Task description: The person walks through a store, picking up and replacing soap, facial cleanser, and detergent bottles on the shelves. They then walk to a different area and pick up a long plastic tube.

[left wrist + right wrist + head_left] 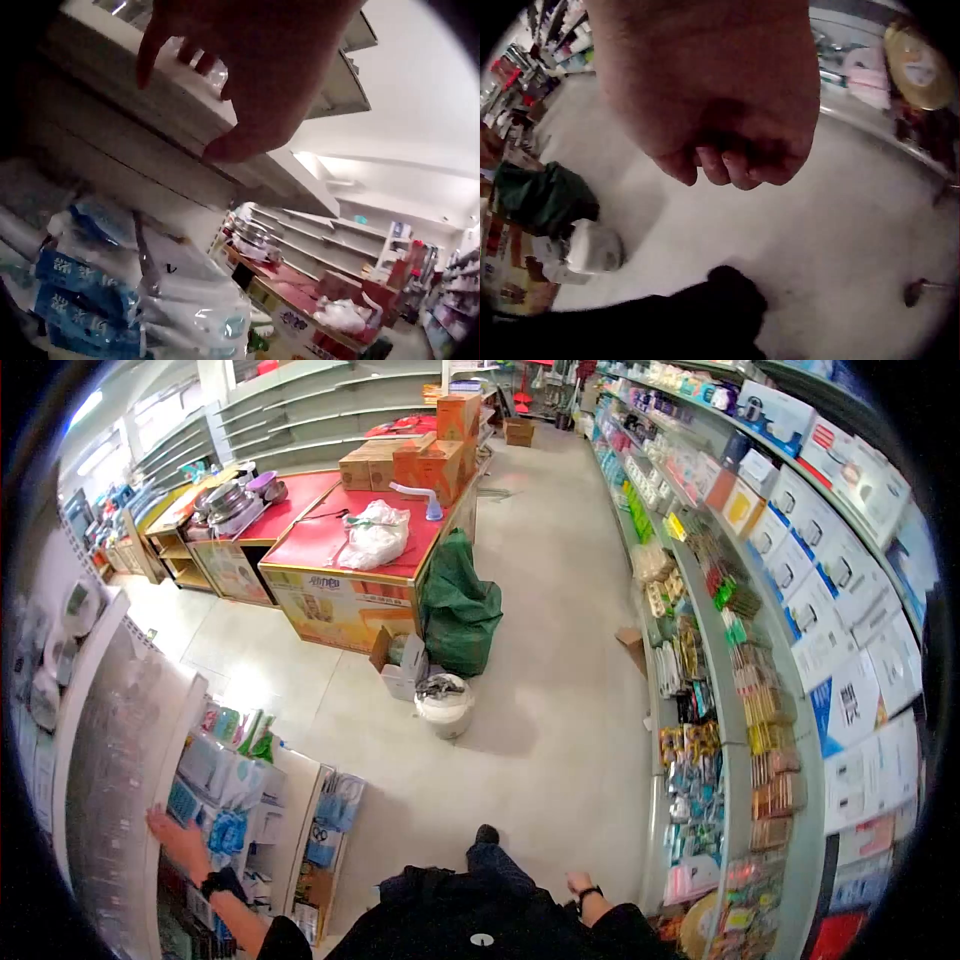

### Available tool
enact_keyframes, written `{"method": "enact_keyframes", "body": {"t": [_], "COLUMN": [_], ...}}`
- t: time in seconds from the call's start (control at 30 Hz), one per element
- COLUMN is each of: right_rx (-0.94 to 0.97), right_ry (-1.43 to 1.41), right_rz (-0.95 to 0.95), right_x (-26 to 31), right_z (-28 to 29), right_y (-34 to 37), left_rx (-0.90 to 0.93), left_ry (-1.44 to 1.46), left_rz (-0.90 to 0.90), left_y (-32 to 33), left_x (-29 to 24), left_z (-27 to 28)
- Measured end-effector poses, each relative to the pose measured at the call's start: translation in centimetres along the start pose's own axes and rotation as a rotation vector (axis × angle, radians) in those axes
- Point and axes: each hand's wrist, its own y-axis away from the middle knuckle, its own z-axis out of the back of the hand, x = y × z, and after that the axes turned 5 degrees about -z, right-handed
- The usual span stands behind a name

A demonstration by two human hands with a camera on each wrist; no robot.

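My left hand (182,845) is at the front edge of a white shelf (180,755) on the left. In the left wrist view its fingers (154,52) spread over that edge, the thumb apart from them, and I see nothing held. Clear plastic goods lie on the shelf, partly behind the fingers. Below hang blue-and-white plastic packets (90,300). My right hand (580,882) hangs low at my side above the floor. The right wrist view shows its fingers (735,169) loosely curled, with nothing visible in them.
Stocked shelves (735,690) run along the right side of the aisle. Ahead stand a white bucket (443,710), a green sack (462,605) and a red-topped counter (310,550) bearing cartons and a white plastic bag (376,536). Pale floor (560,690) lies between.
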Motion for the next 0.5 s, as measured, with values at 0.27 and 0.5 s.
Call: {"method": "enact_keyframes", "body": {"t": [0.27,0.5], "right_rx": [-0.211,-0.121], "right_ry": [-0.439,-0.301], "right_rz": [0.05,0.032], "right_x": [16.7,16.3], "right_z": [31.9,49.1], "right_y": [-21.8,-31.4], "left_rx": [0.175,0.592], "left_ry": [0.037,0.432], "left_rz": [0.21,0.129], "left_y": [-2.2,-4.3], "left_x": [-17.2,-46.7], "left_z": [-0.6,-12.2]}}
